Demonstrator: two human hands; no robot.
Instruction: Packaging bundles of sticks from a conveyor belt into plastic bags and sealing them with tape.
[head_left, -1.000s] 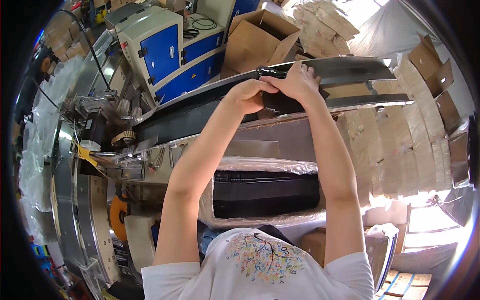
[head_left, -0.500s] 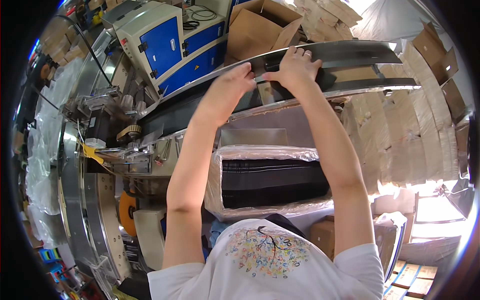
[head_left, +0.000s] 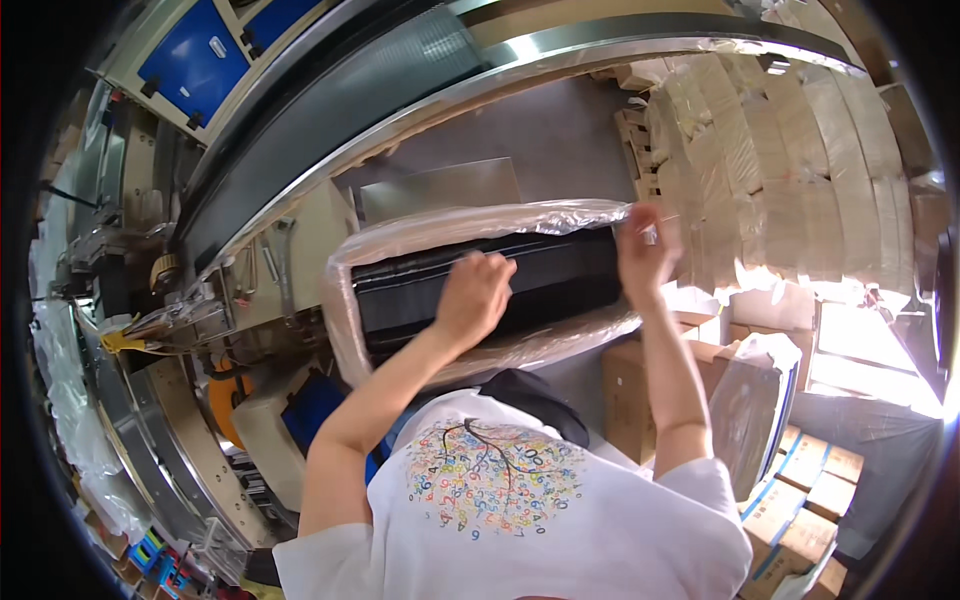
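Note:
In front of my body stands an open box (head_left: 343,300) lined with clear plastic film (head_left: 580,212). Black, glossy, sheet-like goods (head_left: 565,268) lie in it, with pale lines running along their length. My left hand (head_left: 475,298) is over the middle of these goods, its fingers curled together; whatever they may grip is hidden. At the box's right end is my right hand (head_left: 648,250), close to the film-covered rim. Motion smears its fingers, so their hold does not show.
Beyond the box runs a dark conveyor (head_left: 330,110) with a metal edge. Plastic-wrapped stacks (head_left: 740,150) rise at the right. Tools (head_left: 275,265) lie on a bench left of the box. Strapped cartons (head_left: 800,490) stand at the lower right, and a blue-doored machine cabinet (head_left: 195,60) at the upper left.
Both hands have come back from the conveyor to the box, the left over its middle and the right at its right end. The view has shifted, with the conveyor now higher in the picture.

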